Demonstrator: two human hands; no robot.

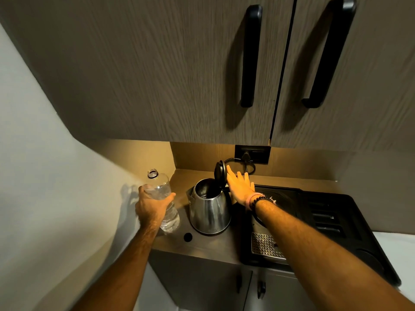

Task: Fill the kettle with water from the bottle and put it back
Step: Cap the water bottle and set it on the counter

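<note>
A steel kettle (210, 212) stands on the brown counter (202, 245), its black lid (219, 172) swung up and open. My right hand (240, 187) is stretched out flat just behind the lid, fingers spread, fingertips touching or nearly touching it. Left of the kettle, a clear plastic water bottle (165, 198) stands upright on the counter with its cap off. My left hand (151, 205) is wrapped around its middle. A black bottle cap (187, 237) lies on the counter in front of the kettle.
A black coffee machine (325, 221) with a metal drip grate (265, 244) fills the counter to the right. A wall socket (252, 153) with a plugged cord sits behind the kettle. Upper cabinets with black handles (251, 57) hang overhead. A white wall is on the left.
</note>
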